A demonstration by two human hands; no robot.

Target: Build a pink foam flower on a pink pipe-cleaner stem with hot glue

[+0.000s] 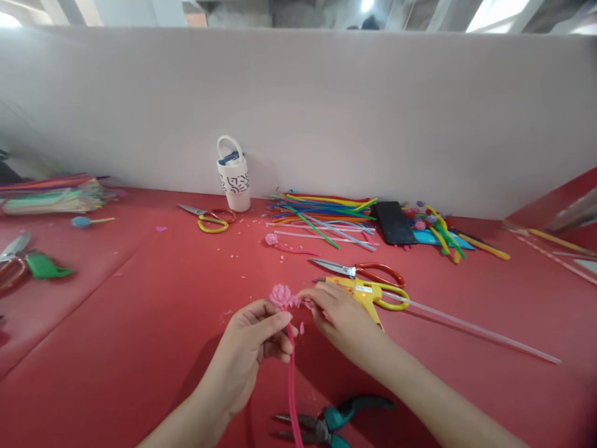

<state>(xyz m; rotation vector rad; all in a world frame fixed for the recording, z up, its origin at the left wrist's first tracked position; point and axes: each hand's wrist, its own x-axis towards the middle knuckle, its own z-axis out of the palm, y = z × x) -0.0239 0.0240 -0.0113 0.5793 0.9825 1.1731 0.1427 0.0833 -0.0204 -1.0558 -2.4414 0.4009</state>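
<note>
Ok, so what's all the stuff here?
Petalled flower with stem: one, pink, centre
Smaller flower: one, pink, behind it
Looped metal scissors: three, partly red handles, left, back, right
Plastic glue gun: one, yellow, right
Straight rod: one, clear, right
Metal pliers: one, teal handles, front
Patterned cup: one, white, back
Thin stick bundles: two, multicoloured, back, left
Phone: one, black, back
Craft pile: one, multicoloured, beside phone
Ball on stick: one, blue, left
Unclear object: one, green, left
Petal scraps: several, pink, scattered
Tabletop: one, red, underneath
Panel: one, pale, behind
Left hand: one, bare, on stem
Right hand: one, bare, by flower
</note>
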